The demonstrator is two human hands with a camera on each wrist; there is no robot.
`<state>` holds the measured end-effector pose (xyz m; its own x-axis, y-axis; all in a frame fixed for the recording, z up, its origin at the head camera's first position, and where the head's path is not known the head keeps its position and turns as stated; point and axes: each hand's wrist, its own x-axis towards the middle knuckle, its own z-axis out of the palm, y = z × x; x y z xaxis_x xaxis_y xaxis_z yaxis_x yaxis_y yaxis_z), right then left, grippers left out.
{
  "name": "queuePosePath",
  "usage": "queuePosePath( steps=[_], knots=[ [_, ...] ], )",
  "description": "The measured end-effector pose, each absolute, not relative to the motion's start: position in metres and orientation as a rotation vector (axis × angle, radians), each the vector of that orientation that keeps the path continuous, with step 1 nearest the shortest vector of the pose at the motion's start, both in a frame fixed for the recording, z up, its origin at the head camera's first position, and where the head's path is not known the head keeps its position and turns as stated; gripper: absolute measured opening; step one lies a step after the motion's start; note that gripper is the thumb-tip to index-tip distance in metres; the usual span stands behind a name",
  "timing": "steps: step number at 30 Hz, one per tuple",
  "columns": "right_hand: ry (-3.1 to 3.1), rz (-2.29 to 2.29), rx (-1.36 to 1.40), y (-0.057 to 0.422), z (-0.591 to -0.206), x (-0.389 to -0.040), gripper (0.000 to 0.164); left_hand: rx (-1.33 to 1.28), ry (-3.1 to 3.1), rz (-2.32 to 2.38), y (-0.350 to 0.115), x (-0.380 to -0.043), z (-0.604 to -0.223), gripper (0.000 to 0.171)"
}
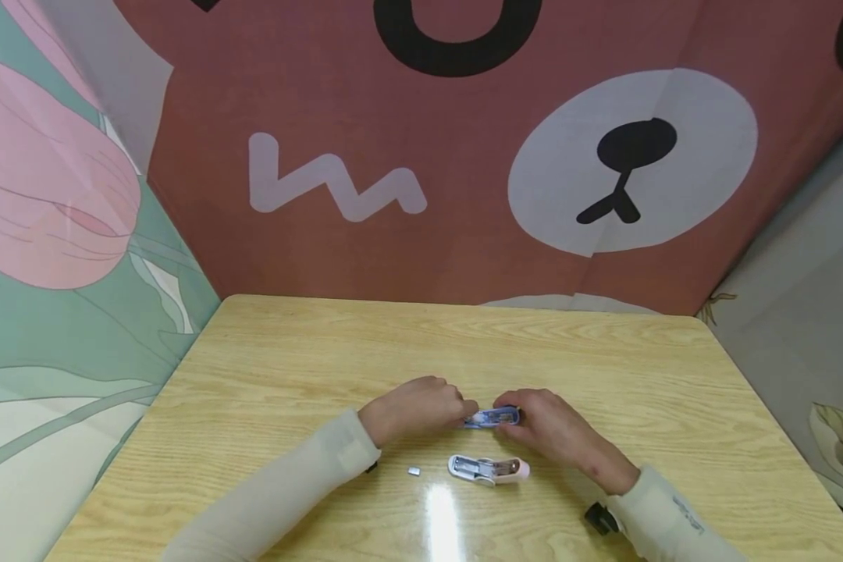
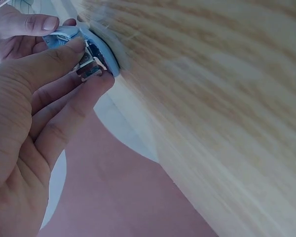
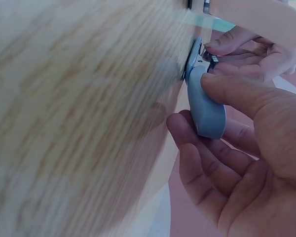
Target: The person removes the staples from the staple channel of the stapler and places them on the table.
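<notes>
A small blue stapler [image 1: 500, 417] lies opened out on the table, its metal inside showing. My right hand [image 1: 558, 431] grips its right end; in the right wrist view the thumb and fingers hold the rounded blue body [image 3: 206, 108]. At the other end, my left hand [image 1: 421, 410] pinches a small shiny metal piece [image 2: 90, 70], which looks like a strip of staples, between thumb and fingers close over the stapler. Nearer to me lies a second stapler [image 1: 488, 470], white and pink, also opened out. The left fingers partly hide the blue stapler's inside in the head view.
A small silver strip of staples [image 1: 414, 471] lies on the wooden table [image 1: 309, 343], left of the white and pink stapler. Behind the table hangs a printed cloth [image 1: 464, 257] with a bear face. Dark wrist devices [image 1: 600, 518] sit at the sleeves.
</notes>
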<state>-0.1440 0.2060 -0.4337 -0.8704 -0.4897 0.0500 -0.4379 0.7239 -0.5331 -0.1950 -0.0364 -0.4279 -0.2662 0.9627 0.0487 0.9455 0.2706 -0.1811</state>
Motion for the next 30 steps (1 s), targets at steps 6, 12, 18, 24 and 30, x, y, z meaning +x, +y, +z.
queuePosePath(
  steps=[6,12,18,24,30],
  knots=[
    [2.812,-0.848,-0.750,0.2060,-0.4331,-0.1437,0.023,-1.797,-2.332,0.266,-0.0353,-0.1918,-0.4259,0.008],
    [2.798,-0.852,-0.746,0.2059,-0.4322,-0.1430,0.023,-1.781,-2.308,0.290,-0.0361,-0.1909,-0.4275,0.007],
    [2.805,-0.850,-0.738,0.2058,-0.4328,-0.1421,0.023,-1.791,-2.304,0.191,-0.0391,-0.1932,-0.4304,0.004],
    [2.812,-0.846,-0.755,0.2058,-0.4328,-0.1415,0.025,-1.806,-2.357,0.018,-0.0417,-0.1958,-0.4328,0.005],
    [2.806,-0.843,-0.756,0.2058,-0.4319,-0.1414,0.025,-1.792,-2.379,-0.051,-0.0420,-0.1962,-0.4320,0.008]
  ],
)
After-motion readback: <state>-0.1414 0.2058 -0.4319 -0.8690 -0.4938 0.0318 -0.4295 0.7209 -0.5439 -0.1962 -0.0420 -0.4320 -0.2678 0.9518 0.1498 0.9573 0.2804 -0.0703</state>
